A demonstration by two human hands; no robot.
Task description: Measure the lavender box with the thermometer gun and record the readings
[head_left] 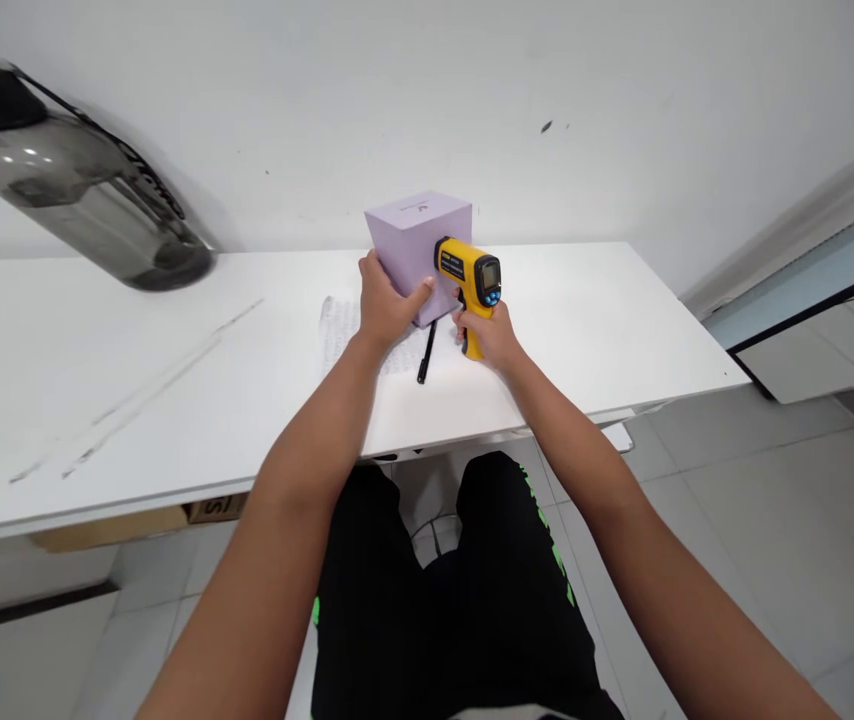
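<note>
Gripping box (413,240) and thermometer (472,275).

Counted on the white table (622,310): one lilac box (413,240), one yellow infrared thermometer (470,280) just right of the box, one black pen (426,352) in front of the box, one printed sheet (341,330) beneath the box, and one dark bottle (74,185) well left of it. Two hands are recorded: left hand (384,305), right hand (492,335).

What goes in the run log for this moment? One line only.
left hand: grips purple box | right hand: holds yellow thermometer gun | pen: on table
</note>
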